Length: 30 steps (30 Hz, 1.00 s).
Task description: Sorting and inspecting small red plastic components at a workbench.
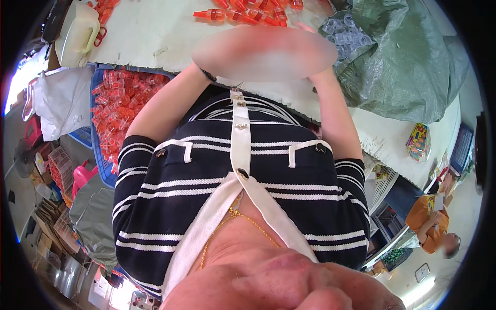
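Reaching over the white table (155,36) near orange bottles (243,14), both hands are blurred, grip untellable.

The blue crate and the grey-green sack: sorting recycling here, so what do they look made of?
The blue crate looks like rigid moulded plastic, with a smooth, even-coloured rim, and holds small red pieces. The grey-green sack looks like woven plastic sheeting with a dull sheen and sharp crumpled folds; the weave itself is too fine to confirm.

Small red-orange translucent plastic bottles (243,14) lie scattered on their sides on the white tabletop, just past the blurred hands. Off to the right, a heap of little clear plastic caps (345,34) spills against a crumpled green bag.
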Motion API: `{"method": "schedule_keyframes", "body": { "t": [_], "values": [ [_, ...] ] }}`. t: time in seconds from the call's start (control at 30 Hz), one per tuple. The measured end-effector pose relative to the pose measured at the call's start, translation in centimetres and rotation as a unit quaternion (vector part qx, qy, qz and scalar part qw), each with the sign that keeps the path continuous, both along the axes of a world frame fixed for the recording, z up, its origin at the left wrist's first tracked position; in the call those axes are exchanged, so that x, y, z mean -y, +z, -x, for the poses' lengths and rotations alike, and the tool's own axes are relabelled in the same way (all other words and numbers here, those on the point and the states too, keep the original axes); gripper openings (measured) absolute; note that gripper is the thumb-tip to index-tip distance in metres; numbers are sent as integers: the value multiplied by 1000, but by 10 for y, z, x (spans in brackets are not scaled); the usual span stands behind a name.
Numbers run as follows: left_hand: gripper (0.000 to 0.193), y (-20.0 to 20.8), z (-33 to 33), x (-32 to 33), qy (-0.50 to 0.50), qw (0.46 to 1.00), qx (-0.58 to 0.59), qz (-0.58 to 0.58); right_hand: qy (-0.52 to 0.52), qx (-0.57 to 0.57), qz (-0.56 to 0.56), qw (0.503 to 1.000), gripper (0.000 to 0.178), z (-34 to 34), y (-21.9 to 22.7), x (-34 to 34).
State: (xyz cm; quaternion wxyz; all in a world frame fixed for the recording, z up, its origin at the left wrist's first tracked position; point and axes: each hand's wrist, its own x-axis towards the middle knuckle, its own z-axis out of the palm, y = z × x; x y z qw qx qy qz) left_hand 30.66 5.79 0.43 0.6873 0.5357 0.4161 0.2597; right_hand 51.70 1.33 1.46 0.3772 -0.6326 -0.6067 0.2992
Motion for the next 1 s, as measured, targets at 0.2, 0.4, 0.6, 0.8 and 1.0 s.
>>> {"method": "schedule_keyframes", "body": {
  "t": [0.2,0.4,0.6,0.8,1.0],
  "values": [
    [28,-20,-24,-30,87,991,-93,42,-53,393,-137,908,39,-37,-34,-15],
    [36,-13,-24,-26,-68,925,-280,-249,-52,352,-101,929,37,-27,-24,-9],
    [45,-3,-19,-38,-176,831,-419,-322,20,196,-94,976,37,-14,-13,4],
    [37,2,13,-25,-152,945,-224,-185,38,186,-121,974,37,-13,1,15],
    [32,21,24,-22,-156,970,-63,176,148,83,-119,978,35,1,22,15]
  ]
}}
